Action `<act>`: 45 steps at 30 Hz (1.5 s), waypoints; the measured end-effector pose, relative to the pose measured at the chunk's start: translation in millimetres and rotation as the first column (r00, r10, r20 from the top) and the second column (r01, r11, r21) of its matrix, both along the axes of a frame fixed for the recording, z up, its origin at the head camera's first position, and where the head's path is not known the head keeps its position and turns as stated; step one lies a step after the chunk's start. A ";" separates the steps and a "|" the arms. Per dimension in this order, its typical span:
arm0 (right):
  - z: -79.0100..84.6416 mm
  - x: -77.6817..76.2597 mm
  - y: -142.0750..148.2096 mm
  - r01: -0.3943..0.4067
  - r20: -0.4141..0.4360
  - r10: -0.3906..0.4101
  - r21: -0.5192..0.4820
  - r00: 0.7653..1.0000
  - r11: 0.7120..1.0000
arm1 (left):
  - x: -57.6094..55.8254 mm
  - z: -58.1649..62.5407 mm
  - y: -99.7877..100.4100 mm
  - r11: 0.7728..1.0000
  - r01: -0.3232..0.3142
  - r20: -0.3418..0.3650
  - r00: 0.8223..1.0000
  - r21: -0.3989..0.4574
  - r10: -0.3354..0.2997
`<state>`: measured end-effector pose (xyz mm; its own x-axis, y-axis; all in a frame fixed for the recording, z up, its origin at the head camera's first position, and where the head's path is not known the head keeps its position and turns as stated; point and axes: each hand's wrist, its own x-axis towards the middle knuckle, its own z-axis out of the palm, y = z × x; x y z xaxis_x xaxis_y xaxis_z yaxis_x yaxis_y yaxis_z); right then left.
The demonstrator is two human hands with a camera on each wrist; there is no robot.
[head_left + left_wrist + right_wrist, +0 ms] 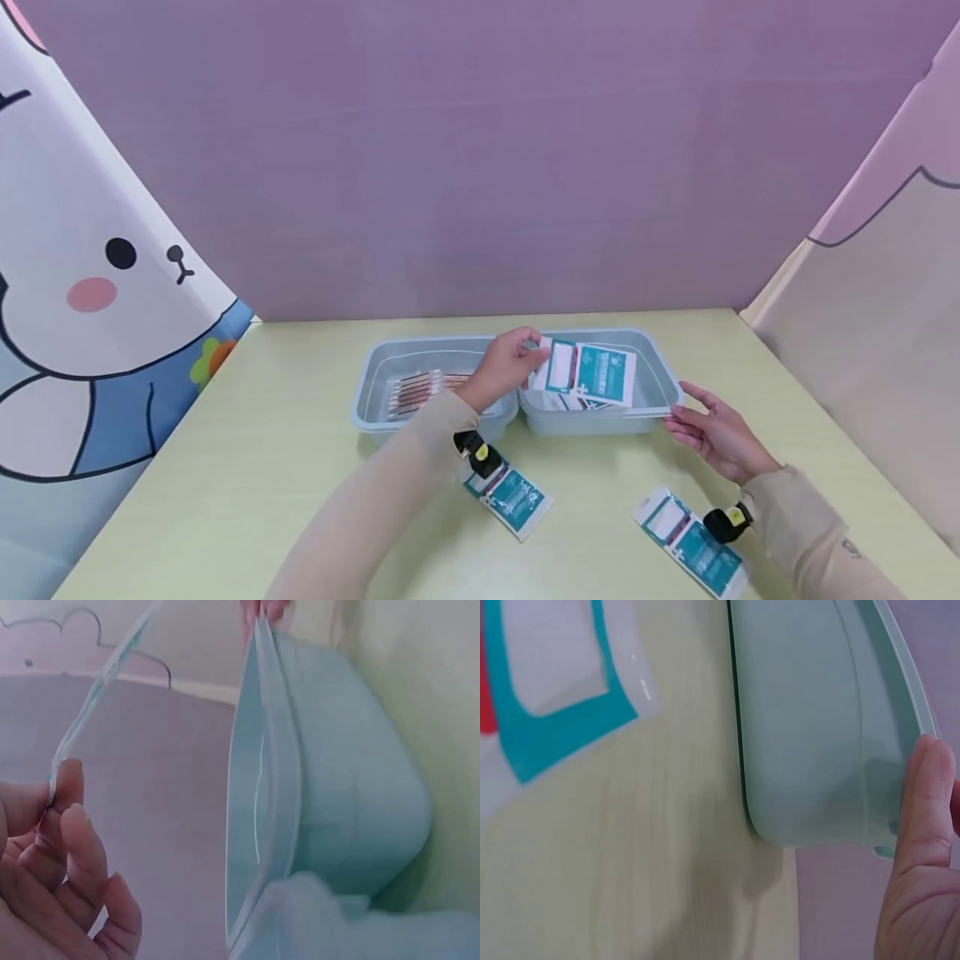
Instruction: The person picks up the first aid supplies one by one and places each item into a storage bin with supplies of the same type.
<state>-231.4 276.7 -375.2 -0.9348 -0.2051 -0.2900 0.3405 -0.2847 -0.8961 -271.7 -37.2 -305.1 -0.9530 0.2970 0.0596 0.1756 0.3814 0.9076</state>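
My left hand (pixel 506 362) pinches one end of a flat teal-and-white packet (pixel 606 373) over the right light-blue plastic bin (pixel 592 425). Seen edge-on in the left wrist view, the packet (pixel 97 694) stands up between thumb and fingers, apart from the bin wall (pixel 352 772). More packets (pixel 566 402) lie inside that bin, partly hidden under the held one. At the bin's near right corner, my right hand (pixel 716 433) holds the rim. The right wrist view has the right hand's fingers (pixel 928 802) on the rim, thumb side mostly out of frame.
A second light-blue bin (pixel 371 408) stands against it on the left, with cotton swabs (pixel 414 392) in it. Two similar packets lie on the pale table: one (pixel 517 504) by the left wrist, another (pixel 693 546) by the right wrist. A purple panel (pixel 495 167) rises behind.
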 end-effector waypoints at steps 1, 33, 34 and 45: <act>-0.1 -0.3 -0.7 0.001 0.003 -0.001 0.006 1.000 1.000 | -4.6 0.9 -0.1 1.000 -0.017 0.001 1.000 -0.014 0.017; -4.6 0.2 -1.8 -0.012 -0.061 0.014 0.028 0.998 1.000 | -57.0 -6.8 33.9 0.976 -0.215 0.096 0.971 -0.032 0.217; -4.4 0.4 -1.7 -0.009 -0.060 0.011 0.026 0.998 1.000 | -57.1 -8.0 34.9 0.976 -0.216 0.104 0.970 -0.031 0.218; -3.9 2.1 -1.9 -0.001 -0.069 0.000 -0.014 0.998 1.000 | -58.0 -21.4 40.5 0.969 -0.197 0.162 0.962 -0.149 0.220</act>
